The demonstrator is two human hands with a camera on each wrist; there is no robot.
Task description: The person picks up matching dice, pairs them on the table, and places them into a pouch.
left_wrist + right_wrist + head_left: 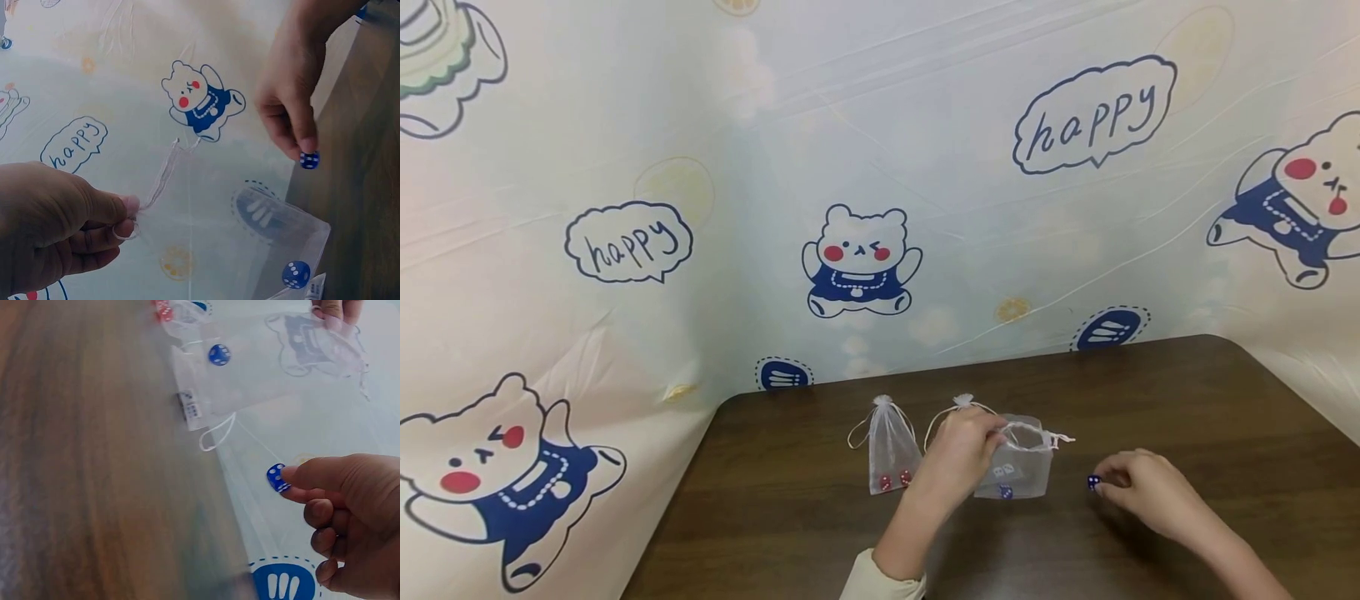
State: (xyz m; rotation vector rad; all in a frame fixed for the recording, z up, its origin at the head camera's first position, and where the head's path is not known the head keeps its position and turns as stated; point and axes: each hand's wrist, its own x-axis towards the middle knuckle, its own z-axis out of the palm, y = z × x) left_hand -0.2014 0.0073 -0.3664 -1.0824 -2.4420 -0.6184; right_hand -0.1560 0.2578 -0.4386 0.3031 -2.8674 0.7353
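My left hand [964, 446] pinches the rim of a sheer white drawstring pouch [1032, 471] and holds it up, its mouth loose. Inside, at the bottom, lies one blue die [295, 275] with white dots. To the right of the pouch, apart from it, my right hand [1157, 493] pinches another blue die [277, 477] between thumb and fingertip. A second pouch [964, 402], drawn tight at the neck, stands behind the left hand and is mostly hidden. Black-and-white dice [189, 407] show near its base.
On the left of the dark wooden table [760, 517] is a tied pouch [891, 442] with red dice [885, 482] in its bottom. A printed cloth [955, 250] with bears hangs behind the table's back edge.
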